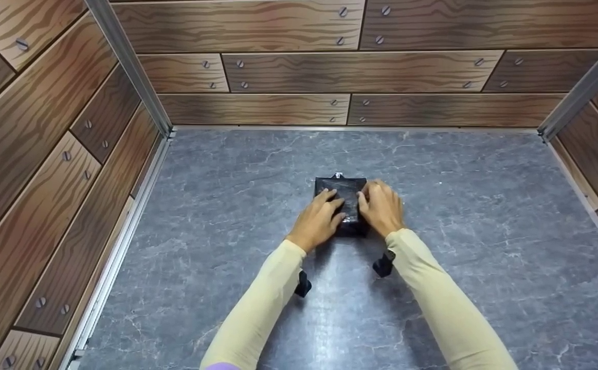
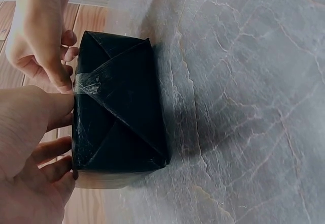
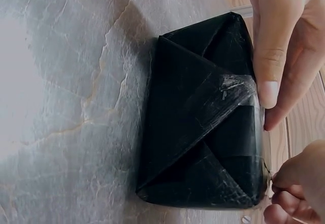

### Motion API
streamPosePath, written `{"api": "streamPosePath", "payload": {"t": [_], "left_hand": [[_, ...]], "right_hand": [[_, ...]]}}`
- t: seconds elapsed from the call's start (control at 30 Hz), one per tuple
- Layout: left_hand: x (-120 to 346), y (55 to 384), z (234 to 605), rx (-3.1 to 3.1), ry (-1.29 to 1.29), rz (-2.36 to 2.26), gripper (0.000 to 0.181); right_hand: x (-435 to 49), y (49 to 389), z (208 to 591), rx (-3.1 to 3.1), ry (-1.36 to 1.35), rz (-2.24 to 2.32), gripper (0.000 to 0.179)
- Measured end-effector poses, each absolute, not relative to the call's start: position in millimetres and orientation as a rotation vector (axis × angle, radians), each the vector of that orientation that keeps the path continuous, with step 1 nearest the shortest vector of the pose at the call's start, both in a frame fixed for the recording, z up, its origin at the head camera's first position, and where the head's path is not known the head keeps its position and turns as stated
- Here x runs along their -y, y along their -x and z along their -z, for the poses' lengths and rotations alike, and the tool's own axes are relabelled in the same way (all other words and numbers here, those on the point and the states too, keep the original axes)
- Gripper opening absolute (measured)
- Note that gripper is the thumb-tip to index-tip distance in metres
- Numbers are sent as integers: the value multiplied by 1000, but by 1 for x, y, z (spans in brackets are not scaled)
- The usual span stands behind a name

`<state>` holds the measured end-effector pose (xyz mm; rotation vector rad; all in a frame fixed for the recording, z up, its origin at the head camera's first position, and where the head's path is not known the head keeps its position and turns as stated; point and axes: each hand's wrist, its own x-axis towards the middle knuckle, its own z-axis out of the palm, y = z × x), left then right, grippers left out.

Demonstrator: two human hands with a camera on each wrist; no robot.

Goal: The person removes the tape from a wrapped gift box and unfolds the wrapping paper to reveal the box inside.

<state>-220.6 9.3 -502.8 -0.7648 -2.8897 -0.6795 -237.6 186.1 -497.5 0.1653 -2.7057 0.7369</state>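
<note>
A box-shaped package [image 1: 347, 192] wrapped in black sheeting stands on the grey marbled surface. Folded flaps cross on its near end, where a patch of clear tape [image 3: 238, 88] holds them at the upper edge. My left hand [image 1: 319, 221] rests on the package top with its fingers spread, fairly straight. At the right edge my right hand [image 1: 382, 208] has thumb and fingers pinched together. In the right wrist view, those fingertips [image 3: 284, 176] pinch a thin, clear strip at the package's edge that looks like tape. The package's far side is hidden.
Wood-patterned walls [image 1: 355, 72] enclose the grey surface [image 1: 216, 205] at the back and both sides, with metal strips along the corners. A small shiny bit [image 1: 338, 175] shows at the package's far edge. Black devices [image 1: 383, 264] hang under both wrists.
</note>
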Motion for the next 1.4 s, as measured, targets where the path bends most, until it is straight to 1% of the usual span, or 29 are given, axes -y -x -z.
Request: {"api": "streamPosePath", "payload": {"t": [0.7, 1.4], "left_hand": [[-8, 223, 502, 2878, 780, 730, 42], [-9, 221, 504, 2900, 799, 681, 42]], "right_hand": [[-204, 235, 495, 2697, -78, -725, 12], [-216, 231, 502, 2622, -82, -699, 13]]}}
